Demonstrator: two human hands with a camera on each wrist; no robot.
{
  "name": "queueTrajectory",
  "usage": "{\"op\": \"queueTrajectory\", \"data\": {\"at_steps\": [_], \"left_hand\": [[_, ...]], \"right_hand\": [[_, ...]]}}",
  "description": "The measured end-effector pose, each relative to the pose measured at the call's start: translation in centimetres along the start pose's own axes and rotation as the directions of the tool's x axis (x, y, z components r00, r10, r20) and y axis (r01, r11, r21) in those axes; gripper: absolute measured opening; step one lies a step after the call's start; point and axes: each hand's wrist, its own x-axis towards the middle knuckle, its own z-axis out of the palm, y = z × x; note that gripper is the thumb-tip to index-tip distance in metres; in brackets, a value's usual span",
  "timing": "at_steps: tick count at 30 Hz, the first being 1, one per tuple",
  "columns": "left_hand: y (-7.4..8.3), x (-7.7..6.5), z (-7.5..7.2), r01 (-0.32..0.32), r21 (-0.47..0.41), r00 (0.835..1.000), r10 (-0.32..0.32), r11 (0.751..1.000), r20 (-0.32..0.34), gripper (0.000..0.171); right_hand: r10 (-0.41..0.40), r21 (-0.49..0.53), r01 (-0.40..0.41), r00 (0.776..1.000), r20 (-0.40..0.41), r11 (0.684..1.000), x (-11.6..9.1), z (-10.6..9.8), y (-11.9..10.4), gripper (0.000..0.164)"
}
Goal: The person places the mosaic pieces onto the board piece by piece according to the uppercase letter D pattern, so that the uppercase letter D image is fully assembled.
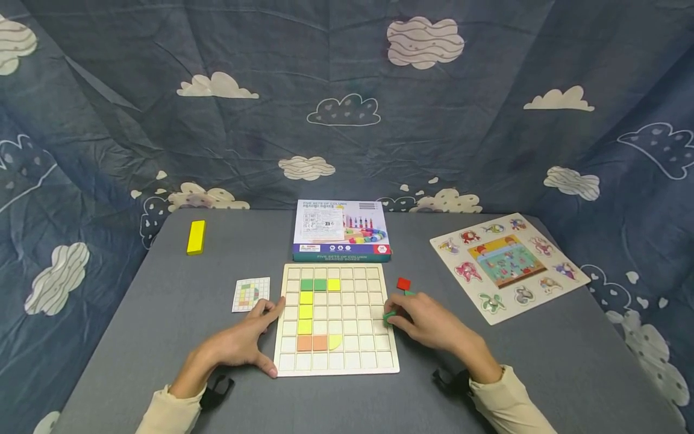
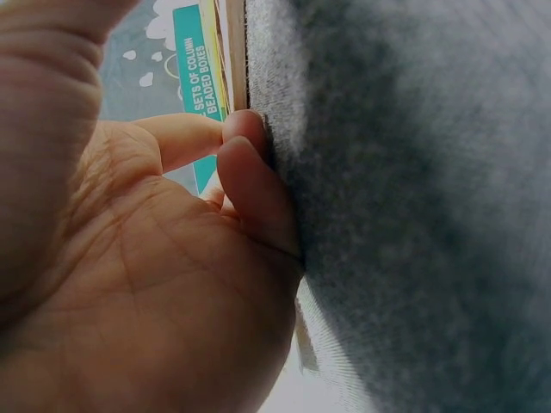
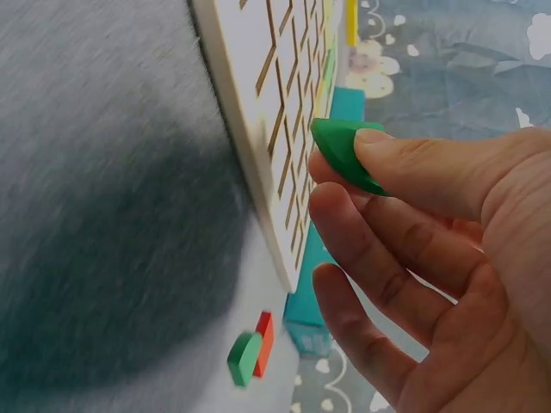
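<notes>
A wooden grid board (image 1: pixel 352 360) lies flat on the table, with green, yellow and orange squares and a yellow quarter-circle tile (image 1: pixel 335 342) in some of its cells. My left hand (image 1: pixel 238 340) rests against the board's left side, thumb at the near corner and index finger farther up the edge. Over the board's right edge, my right hand (image 1: pixel 428 319) pinches a green quarter-circle tile (image 3: pixel 344 151) between thumb and index finger. Beyond that hand, a red tile (image 1: pixel 403 283) and another green tile (image 3: pixel 244 359) with a curved edge lie on the table.
A small pattern card (image 1: pixel 244 304) lies left of the board, and a yellow block (image 1: pixel 196 237) sits at the far left. Behind the board is a bead-set box (image 1: pixel 341 256). A wooden sea-animal puzzle (image 1: pixel 501 310) lies on the right. A cloud-print cloth (image 1: pixel 347 60) hangs behind.
</notes>
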Motion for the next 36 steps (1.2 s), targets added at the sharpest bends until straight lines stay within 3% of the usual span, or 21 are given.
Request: {"op": "queueTrajectory", "data": {"at_steps": [19, 27, 36], "left_hand": [[-0.2, -0.2, 0.1, -0.011, 0.005, 1.000, 0.011, 1.000, -0.005, 0.136], [-0.2, -0.1, 0.1, -0.038, -0.002, 0.999, 0.038, 0.999, -0.012, 0.136], [-0.1, -0.2, -0.1, -0.044, -0.003, 0.999, 0.044, 0.999, -0.003, 0.135]], "right_hand": [[-0.036, 0.100, 0.028, 0.997, 0.074, 0.995, 2.6, 1.3, -1.7, 0.006], [-0.115, 0.097, 0.109, 0.992, 0.054, 0.989, 4.0, 2.0, -2.3, 0.009], [-0.024, 0.100, 0.015, 0.996, 0.086, 0.995, 4.5, 3.0, -3.0, 0.005]]}}
